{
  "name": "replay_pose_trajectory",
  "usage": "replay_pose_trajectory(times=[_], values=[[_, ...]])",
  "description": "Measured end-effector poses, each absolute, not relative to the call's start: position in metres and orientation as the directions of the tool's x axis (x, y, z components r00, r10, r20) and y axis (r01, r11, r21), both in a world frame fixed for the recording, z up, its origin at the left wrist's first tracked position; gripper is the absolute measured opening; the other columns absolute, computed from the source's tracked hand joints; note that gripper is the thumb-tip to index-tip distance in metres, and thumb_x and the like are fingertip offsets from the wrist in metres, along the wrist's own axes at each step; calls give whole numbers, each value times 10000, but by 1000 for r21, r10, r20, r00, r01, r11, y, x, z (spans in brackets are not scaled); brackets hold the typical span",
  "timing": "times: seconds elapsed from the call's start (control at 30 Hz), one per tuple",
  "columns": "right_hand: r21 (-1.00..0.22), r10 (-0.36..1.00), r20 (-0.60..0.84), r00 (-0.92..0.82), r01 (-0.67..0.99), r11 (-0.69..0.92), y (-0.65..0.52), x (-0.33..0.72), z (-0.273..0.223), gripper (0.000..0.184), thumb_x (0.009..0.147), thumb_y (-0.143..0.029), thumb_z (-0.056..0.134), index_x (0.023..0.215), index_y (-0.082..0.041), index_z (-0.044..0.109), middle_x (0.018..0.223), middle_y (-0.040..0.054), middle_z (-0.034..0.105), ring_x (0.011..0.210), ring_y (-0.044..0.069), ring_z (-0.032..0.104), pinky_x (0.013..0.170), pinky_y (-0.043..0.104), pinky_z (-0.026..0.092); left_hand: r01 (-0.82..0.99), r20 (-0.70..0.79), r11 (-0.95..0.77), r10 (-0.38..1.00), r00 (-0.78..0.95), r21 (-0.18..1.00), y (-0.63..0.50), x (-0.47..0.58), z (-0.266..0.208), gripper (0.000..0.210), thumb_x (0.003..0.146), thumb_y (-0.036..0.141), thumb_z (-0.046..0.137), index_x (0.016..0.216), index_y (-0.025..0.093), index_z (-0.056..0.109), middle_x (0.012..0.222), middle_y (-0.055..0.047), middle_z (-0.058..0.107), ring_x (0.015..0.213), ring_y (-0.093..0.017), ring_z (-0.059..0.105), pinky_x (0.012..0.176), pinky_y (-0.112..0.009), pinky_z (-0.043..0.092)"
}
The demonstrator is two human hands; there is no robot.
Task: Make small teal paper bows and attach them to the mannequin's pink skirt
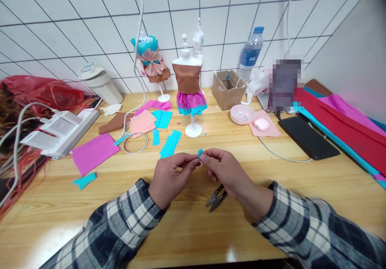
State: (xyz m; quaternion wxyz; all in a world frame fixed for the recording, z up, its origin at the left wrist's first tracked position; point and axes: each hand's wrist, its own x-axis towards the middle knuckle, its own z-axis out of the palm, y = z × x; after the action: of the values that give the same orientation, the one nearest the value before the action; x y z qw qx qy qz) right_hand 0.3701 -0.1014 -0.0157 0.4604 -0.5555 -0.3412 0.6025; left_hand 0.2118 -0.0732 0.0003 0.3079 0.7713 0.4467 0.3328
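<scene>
Between my two hands is a small piece of blue crepe paper, pinched at the fingertips above the table. My left hand grips it from the left with thumb and forefinger. From the other side my right hand pinches it too, its lower fingers curled. A pair of thread snips lies on the wood under my right hand, partly covered by it. Behind my hands stands a white mini dress form wearing a brown top and a pink skirt with a blue hem.
Blue paper strips, a magenta sheet and peach pieces lie left of centre. At the right are a pink bowl, a cardboard box and a black phone. A power strip with cables sits far left.
</scene>
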Motion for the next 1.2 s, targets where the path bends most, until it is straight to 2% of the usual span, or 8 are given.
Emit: replay_pose_trajectory(times=[0.3, 0.4, 0.47, 0.6, 0.73, 0.83, 0.97, 1.2], values=[[-953, 955, -296, 33, -82, -293, -103, 371, -13, 235, 730, -389, 700, 828, -177, 678, 522, -42, 538, 442, 73, 438, 399, 195, 316, 255, 52, -128, 958, 283, 958, -70, 214, -3, 155, 788, 297, 670, 811, 146, 699, 705, -40, 733, 652, -161, 690, 624, -247, 566], [-948, 956, -292, 1, -131, -290, -102, 372, -12, 250, 714, -381, 714, 884, -199, 687, 707, -6, 643, 488, 77, 501, 383, 187, 348, 228, 47, -109, 964, 260, 967, -67, 212, -6, 154, 781, 302, 679, 824, 155, 702, 735, -42, 744, 683, -167, 696, 669, -265, 574], [-932, 949, -316, -21, -181, -314, -101, 373, -12, 248, 698, -363, 723, 884, -204, 684, 821, 5, 667, 513, 73, 521, 371, 179, 352, 245, 62, -131, 961, 269, 961, -66, 210, -7, 147, 781, 303, 682, 826, 166, 710, 770, -45, 753, 706, -169, 700, 696, -270, 574], [-919, 942, -333, -27, -215, -331, -100, 378, -13, 223, 673, -332, 740, 828, -186, 673, 712, -17, 634, 498, 66, 502, 372, 169, 345, 366, 148, -270, 933, 329, 890, -65, 208, -7, 135, 814, 305, 646, 825, 194, 722, 789, -35, 754, 715, -167, 693, 700, -267, 561], [-925, 944, -315, -94, -193, -328, -96, 388, -14, 283, 675, -308, 747, 928, -205, 672, 721, -25, 638, 511, 66, 508, 404, 172, 368, 451, 273, -488, 845, 460, 747, -64, 203, -2, 133, 845, 286, 609, 821, 206, 712, 783, -26, 745, 712, -152, 678, 675, -236, 527], [-945, 926, -311, -214, -37, -326, -91, 397, -14, 184, 720, -275, 700, 884, -192, 704, 688, -15, 638, 514, 77, 501, 437, 195, 401, 429, 304, -637, 724, 620, 641, -61, 198, 0, 126, 866, 241, 576, 841, 203, 694, 784, -21, 737, 708, -137, 671, 658, -218, 506], [-956, 960, -90, -264, 293, -9, -85, 405, -12, 72, 750, -208, 673, 777, -197, 739, 756, 8, 641, 651, 115, 569, 591, 246, 466, 380, 289, -767, 575, 766, 517, -57, 192, 1, 164, 885, 187, 516, 922, 210, 675, 816, -23, 735, 740, -141, 672, 663, -229, 494], [-704, 900, 114, -420, 605, 372, -90, 406, -10, 124, 787, -130, 655, 817, -218, 737, 846, 3, 634, 780, 125, 587, 715, 250, 447, 351, 149, -859, 428, 891, 372, -55, 192, 2, 247, 877, 168, 461, 956, 231, 687, 832, -44, 724, 752, -169, 664, 654, -267, 482]])
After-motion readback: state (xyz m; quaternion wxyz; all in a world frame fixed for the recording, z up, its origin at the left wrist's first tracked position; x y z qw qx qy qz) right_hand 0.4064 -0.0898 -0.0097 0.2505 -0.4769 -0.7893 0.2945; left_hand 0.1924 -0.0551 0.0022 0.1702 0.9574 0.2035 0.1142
